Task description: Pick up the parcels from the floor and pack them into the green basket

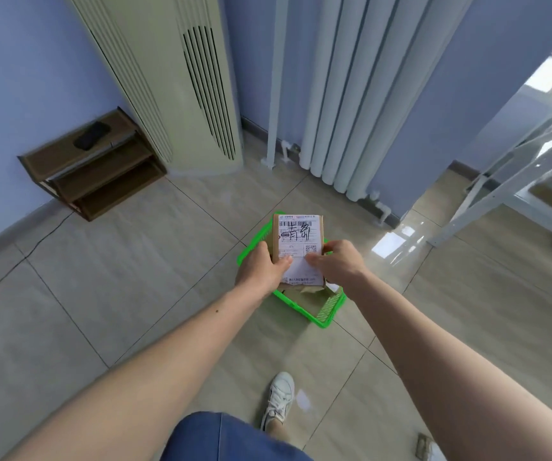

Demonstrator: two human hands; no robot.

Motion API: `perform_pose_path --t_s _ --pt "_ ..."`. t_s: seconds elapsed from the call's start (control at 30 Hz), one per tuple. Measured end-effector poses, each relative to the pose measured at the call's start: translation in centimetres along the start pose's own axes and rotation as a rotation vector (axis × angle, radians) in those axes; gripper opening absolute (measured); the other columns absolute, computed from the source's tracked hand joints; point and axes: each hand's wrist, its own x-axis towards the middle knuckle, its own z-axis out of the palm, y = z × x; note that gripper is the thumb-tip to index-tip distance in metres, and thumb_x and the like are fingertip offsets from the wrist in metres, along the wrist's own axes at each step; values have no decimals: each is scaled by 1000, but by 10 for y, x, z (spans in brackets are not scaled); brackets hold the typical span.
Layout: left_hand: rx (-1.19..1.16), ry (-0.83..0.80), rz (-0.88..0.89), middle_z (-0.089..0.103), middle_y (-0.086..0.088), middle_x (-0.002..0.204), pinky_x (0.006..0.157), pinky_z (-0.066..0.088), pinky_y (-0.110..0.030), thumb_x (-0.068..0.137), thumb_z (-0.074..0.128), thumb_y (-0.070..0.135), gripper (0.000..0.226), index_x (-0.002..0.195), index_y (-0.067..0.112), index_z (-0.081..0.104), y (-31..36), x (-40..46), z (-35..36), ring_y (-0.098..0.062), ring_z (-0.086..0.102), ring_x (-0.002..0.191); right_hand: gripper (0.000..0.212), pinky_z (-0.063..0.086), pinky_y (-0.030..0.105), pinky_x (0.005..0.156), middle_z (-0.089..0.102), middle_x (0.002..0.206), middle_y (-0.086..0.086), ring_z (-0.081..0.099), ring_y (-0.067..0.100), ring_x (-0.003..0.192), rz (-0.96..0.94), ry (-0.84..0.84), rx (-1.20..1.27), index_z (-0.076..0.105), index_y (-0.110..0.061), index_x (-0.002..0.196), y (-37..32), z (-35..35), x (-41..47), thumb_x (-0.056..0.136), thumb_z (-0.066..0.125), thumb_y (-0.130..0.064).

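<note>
Over the green basket (pixel 326 314) we hold a cardboard parcel (pixel 297 241) with both hands
Nearest us a white sneaker (pixel 279 399) on the tiled floor (pixel 101 294); our left hand (pixel 263 269) grips the parcel's left edge, thumb on the label, right hand (pixel 337 264) grips its right edge; basket sits on floor under it, more cardboard inside; beyond, radiator (pixel 361 94), tall air conditioner (pixel 174 78), small brown shelf (pixel 95 164)

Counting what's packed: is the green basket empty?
No. The green basket already holds cardboard, visible below the parcel.
</note>
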Motion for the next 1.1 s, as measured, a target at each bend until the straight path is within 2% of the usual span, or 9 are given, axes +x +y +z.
perform_pose_path --t_s 0.1,0.27,0.43,0.6,0.77,0.83,0.9,0.97,1.1 --pt "8 -16 10 62 -7 125 84 45 -34 90 60 37 43 124 12 52 -2 35 -22 -28 58 112 13 58 46 89 76 102 14 72 31 95 18 3 0 72 -13 92 -27 14 26 87 65 -22" --pt "32 -84 56 66 -6 119 84 50 -35 89 61 35 38 121 14 55 -13 95 -56 -27 61 105 22 56 41 84 75 105 14 70 31 97 48 29 8 71 -8 102 -65 40 64 90 63 -25" --pt "104 -176 125 69 -4 108 80 54 -40 86 62 40 35 110 14 57 -29 156 -88 -26 65 94 23 47 30 74 74 106 15 62 24 83 97 98 60 72 -9 105 -96 75 94 91 62 -24" --pt "153 -247 213 67 -4 114 81 52 -36 88 62 33 33 116 16 56 -49 208 -104 -26 64 101 21 51 33 81 75 106 13 67 26 91 143 180 154 74 -10 105 -112 114 125 89 64 -19" --pt "165 -293 250 65 -2 120 82 50 -33 88 61 29 36 122 18 53 -67 257 -90 -25 63 105 22 56 39 88 75 106 10 70 29 98 190 204 235 73 -12 109 -103 146 169 90 64 -20" --pt "163 -301 248 65 -1 120 84 50 -34 87 62 28 37 123 19 54 -76 277 -79 -24 62 106 22 55 38 85 74 105 11 69 30 96 206 194 245 72 -9 108 -93 158 190 91 63 -21" --pt "163 -312 241 67 1 116 84 50 -33 87 63 27 36 121 21 55 -89 295 -64 -23 63 104 23 54 35 82 74 103 10 69 30 96 229 189 240 72 -8 108 -79 174 209 91 63 -22" --pt "174 -340 228 70 4 111 83 50 -31 86 64 27 33 118 23 59 -106 315 -43 -21 64 101 23 55 38 85 75 102 10 70 30 98 248 196 252 72 -8 105 -59 191 231 90 63 -23" --pt "209 -374 221 71 5 102 81 52 -31 84 65 29 24 108 26 62 -149 356 9 -20 65 95 20 52 36 78 73 96 7 67 28 92 293 210 224 69 -9 96 -11 230 278 90 62 -26"
